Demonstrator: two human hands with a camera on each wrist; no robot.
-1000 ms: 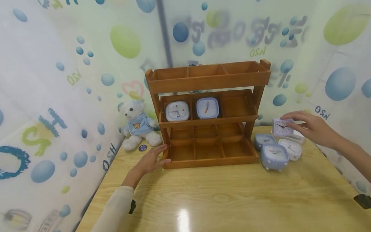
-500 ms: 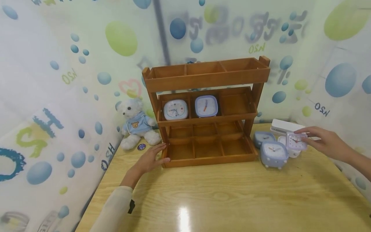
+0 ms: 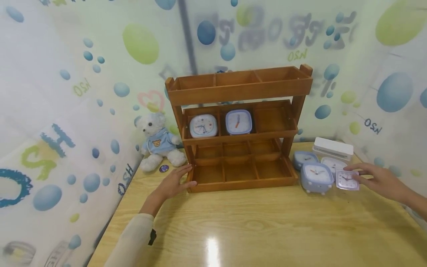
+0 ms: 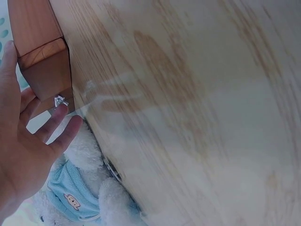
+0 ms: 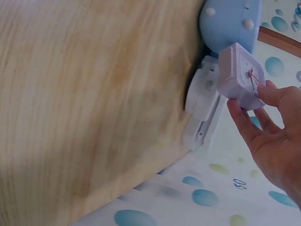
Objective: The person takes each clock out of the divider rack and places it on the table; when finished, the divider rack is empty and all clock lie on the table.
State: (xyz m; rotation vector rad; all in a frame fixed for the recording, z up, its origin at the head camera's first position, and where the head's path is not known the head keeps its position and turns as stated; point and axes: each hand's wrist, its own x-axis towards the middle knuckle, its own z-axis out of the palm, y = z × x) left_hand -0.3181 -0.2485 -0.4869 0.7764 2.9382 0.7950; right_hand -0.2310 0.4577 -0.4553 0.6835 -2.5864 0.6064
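Note:
My right hand [image 3: 383, 180] pinches a small lilac square alarm clock [image 3: 347, 179] between thumb and fingers; the right wrist view shows the clock [image 5: 241, 75] tilted, in front of a white clock [image 5: 203, 94] and a blue clock [image 5: 229, 23]. In the head view it is just right of a blue-purple alarm clock [image 3: 317, 178] and overlaps the white clock [image 3: 333, 165]. My left hand [image 3: 172, 183] rests with extended fingers against the lower left side of a brown wooden three-tier rack [image 3: 241, 187]. Seen from the left wrist, the fingers reach around the rack's corner [image 4: 44, 52].
The rack's middle tier holds a white clock [image 3: 203, 126] at left and a lilac-blue one [image 3: 238, 122] in the centre. At right stand a darker blue clock [image 3: 305, 157] and a white box-shaped object [image 3: 333, 147]. A teddy bear [image 3: 160, 142] and a round badge [image 3: 164, 168] are at left.
My right hand has carried the lilac alarm clock off the white box-shaped object, first rightward and then down toward the front. My left hand has stayed on the rack.

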